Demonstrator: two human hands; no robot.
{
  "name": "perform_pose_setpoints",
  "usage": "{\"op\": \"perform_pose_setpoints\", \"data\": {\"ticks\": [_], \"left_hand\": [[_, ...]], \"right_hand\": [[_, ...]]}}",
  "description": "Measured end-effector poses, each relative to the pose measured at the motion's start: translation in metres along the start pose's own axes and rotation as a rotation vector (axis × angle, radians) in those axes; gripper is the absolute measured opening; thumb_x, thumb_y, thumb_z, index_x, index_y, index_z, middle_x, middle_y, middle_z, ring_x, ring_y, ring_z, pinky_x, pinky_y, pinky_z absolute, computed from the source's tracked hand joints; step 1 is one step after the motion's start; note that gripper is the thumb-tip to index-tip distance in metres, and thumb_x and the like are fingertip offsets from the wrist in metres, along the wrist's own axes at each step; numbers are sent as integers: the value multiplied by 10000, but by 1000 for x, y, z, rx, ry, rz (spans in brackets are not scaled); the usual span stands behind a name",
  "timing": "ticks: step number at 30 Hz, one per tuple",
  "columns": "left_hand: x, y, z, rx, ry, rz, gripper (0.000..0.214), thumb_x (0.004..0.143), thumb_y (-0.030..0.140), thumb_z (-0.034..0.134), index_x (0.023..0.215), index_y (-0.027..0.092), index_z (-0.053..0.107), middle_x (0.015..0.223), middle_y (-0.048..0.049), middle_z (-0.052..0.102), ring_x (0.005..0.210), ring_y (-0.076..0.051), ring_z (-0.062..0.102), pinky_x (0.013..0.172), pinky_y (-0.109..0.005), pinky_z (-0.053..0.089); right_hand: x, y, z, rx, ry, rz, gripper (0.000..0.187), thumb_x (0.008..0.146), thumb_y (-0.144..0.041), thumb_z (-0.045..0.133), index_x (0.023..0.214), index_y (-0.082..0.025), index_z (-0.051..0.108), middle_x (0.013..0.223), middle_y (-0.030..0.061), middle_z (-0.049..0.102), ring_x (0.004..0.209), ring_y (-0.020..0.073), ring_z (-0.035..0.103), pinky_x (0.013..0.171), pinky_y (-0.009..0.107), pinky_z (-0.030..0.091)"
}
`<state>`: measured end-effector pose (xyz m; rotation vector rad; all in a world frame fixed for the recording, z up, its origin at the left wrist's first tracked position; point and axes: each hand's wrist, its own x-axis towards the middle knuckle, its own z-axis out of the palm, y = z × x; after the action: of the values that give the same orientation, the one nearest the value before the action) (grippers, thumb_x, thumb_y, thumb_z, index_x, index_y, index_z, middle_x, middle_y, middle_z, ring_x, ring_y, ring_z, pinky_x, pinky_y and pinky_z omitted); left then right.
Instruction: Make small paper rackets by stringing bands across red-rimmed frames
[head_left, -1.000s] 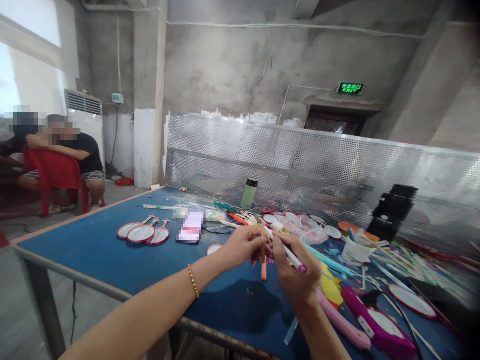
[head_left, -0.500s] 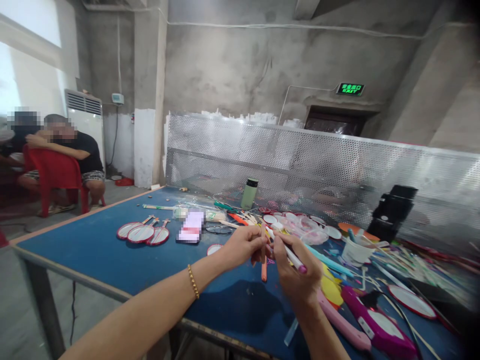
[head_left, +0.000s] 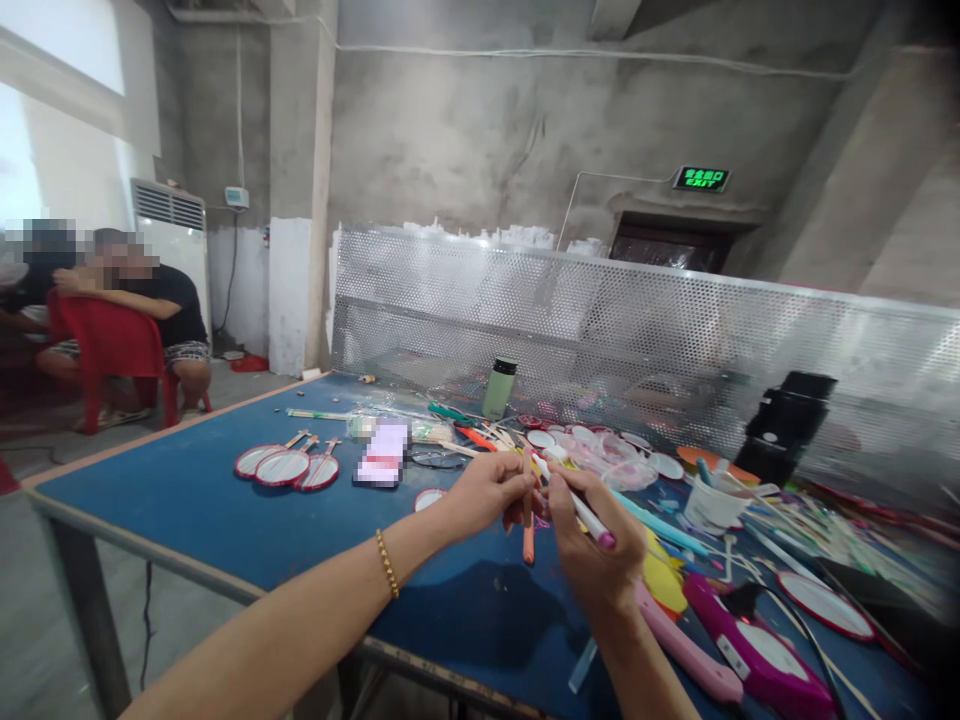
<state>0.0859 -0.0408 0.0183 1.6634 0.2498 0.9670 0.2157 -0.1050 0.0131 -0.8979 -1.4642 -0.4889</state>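
My right hand [head_left: 600, 530] is closed round a white marker pen [head_left: 585, 512] with a magenta end, its other end slanting up toward my left hand. My left hand [head_left: 501, 490], with a gold bead bracelet at the wrist, pinches a slim stick-like piece [head_left: 529, 540]; its orange lower part shows below the fingers and its upper part looks brownish. Fingers hide its middle. The two hands nearly touch above the blue table [head_left: 450, 620]. Behind my left hand, a small white disc with a red rim [head_left: 429, 499] is partly covered by the wrist.
Round red-rimmed paddles [head_left: 281, 467] and a phone [head_left: 381, 455] lie left. A green bottle [head_left: 499, 388] stands behind. To the right are a white cup of tools [head_left: 712, 503], a pink-handled tool [head_left: 686, 645], a purple device [head_left: 757, 645] and loose sticks. A person [head_left: 172, 310] sits far left.
Almost nothing differs. Both hands keep the same grip and place, with at most a tiny shift of the fingers and pen.
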Motion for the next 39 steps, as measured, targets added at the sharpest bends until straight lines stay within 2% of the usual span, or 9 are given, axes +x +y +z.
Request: {"op": "perform_pose_setpoints", "data": {"ticks": [10, 18, 31, 36, 39], "left_hand": [[0, 2, 1, -15, 11, -7, 449, 782, 577, 620, 724, 142, 526, 556, -7, 574, 424, -85, 500, 393, -191, 402], [0, 1, 0, 14, 14, -2, 427, 790, 563, 606, 726, 151, 514, 531, 4, 553, 431, -93, 504, 409, -195, 403], [1, -1, 0, 13, -11, 21, 452, 805, 588, 592, 722, 151, 511, 544, -1, 563, 418, -89, 498, 399, -194, 400], [2, -3, 0, 24, -26, 25, 440, 806, 575, 595, 709, 155, 506, 518, 10, 545, 421, -95, 511, 409, -194, 409], [1, -2, 0, 21, -32, 21, 431, 814, 564, 591, 713, 153, 509, 526, 2, 557, 429, -98, 522, 418, -195, 414]], "right_hand": [[1, 0, 1, -12, 16, -10, 87, 871, -184, 627, 918, -183, 699, 817, 22, 729, 684, 145, 682, 655, 249, 526], [1, -1, 2, 13, -32, -23, 93, 879, -187, 602, 902, -179, 691, 798, 29, 727, 675, 154, 682, 652, 258, 533], [1, -2, 2, 1, -3, -32, 93, 874, -162, 616, 927, -177, 692, 819, 20, 725, 692, 128, 678, 667, 228, 520], [1, -4, 2, 14, -38, -31, 80, 882, -175, 609, 904, -167, 685, 695, -6, 680, 564, 105, 616, 579, 219, 493], [1, -4, 2, 13, -24, -24, 92, 882, -177, 603, 917, -170, 687, 740, 9, 701, 604, 122, 640, 596, 231, 503]]}}
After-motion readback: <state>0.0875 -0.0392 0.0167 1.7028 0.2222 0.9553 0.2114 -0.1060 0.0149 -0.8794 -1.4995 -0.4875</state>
